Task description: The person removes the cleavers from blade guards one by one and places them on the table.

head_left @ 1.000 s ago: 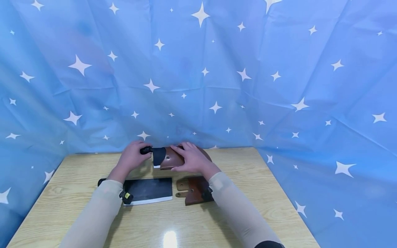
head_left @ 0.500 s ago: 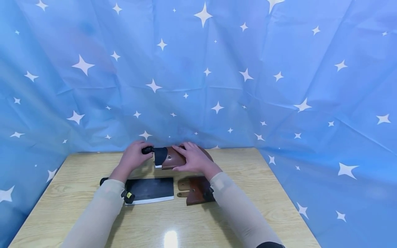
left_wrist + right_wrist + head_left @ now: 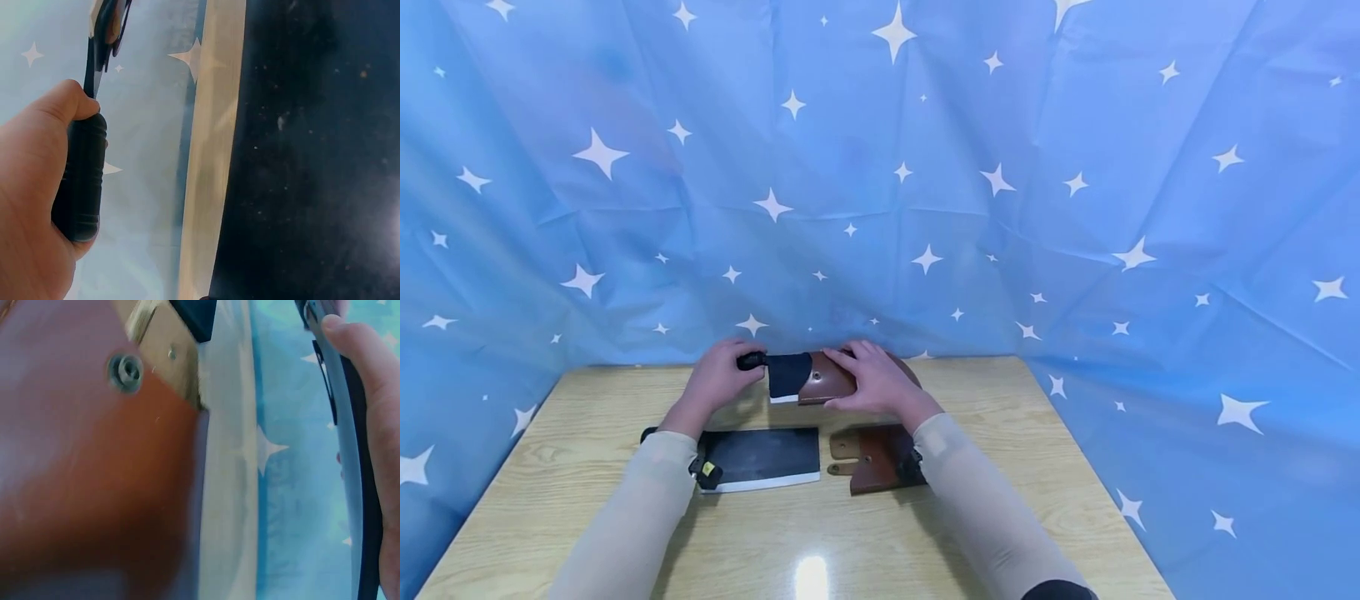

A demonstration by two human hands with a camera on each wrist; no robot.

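Observation:
My left hand (image 3: pixel 718 379) grips the black ribbed handle (image 3: pixel 81 175) of a cleaver (image 3: pixel 786 375) near the table's back edge. Part of the cleaver's dark blade, with a bright edge strip, shows bare beside the handle. The rest of that blade is hidden in a brown leather sheath (image 3: pixel 826 383). My right hand (image 3: pixel 876 383) holds this sheath from above, thumb on the near face; in the right wrist view the sheath stands edge-on along the fingers. Below lie a second cleaver (image 3: pixel 767 454) with a dark broad blade and a second brown sheath (image 3: pixel 872 467) with snap straps.
The pale wooden table (image 3: pixel 737 542) ends at a blue star-printed cloth (image 3: pixel 880 208) close behind both hands. The second cleaver lies under my left forearm, the second sheath under my right wrist. A bright light reflection lies on the near part of the tabletop.
The held sheath has slid slightly rightward along the blade, and a little more of the cleaver's blade shows between it and the handle. The second cleaver and second sheath stay put.

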